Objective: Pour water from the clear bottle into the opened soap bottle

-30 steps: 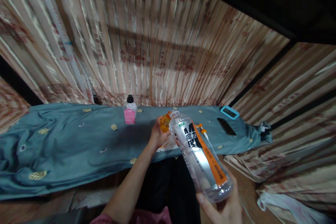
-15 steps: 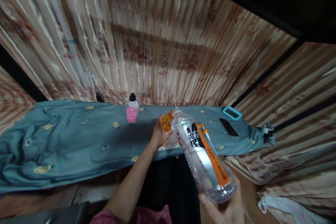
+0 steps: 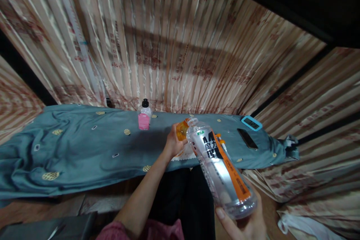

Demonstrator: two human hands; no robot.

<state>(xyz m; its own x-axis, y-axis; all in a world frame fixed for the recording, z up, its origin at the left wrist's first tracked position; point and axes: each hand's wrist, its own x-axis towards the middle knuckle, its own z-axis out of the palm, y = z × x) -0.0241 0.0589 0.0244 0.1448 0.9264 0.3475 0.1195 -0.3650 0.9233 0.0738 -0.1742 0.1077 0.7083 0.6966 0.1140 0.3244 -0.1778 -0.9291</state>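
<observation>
Above the blue cloth point(image 3: 84, 153), right hand point(image 3: 244, 225) grips the bottle point(image 3: 221, 172) at its base; long axis tilted, mouth pointing far-left. Left hand point(image 3: 173, 144) clasps the orange container point(image 3: 182, 130) at that mouth.

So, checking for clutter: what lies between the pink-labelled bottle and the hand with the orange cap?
Head view: only bare blue cloth between pink-labelled bottle and left hand.

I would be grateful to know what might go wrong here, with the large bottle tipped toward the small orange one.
1. The clear bottle is tilted, its open neck against the orange bottle; liquid may miss the opening and wet the blue cloth.
2. The right hand grips only its base, so it may slip.
3. A phone lies nearby, within splash range.
</observation>
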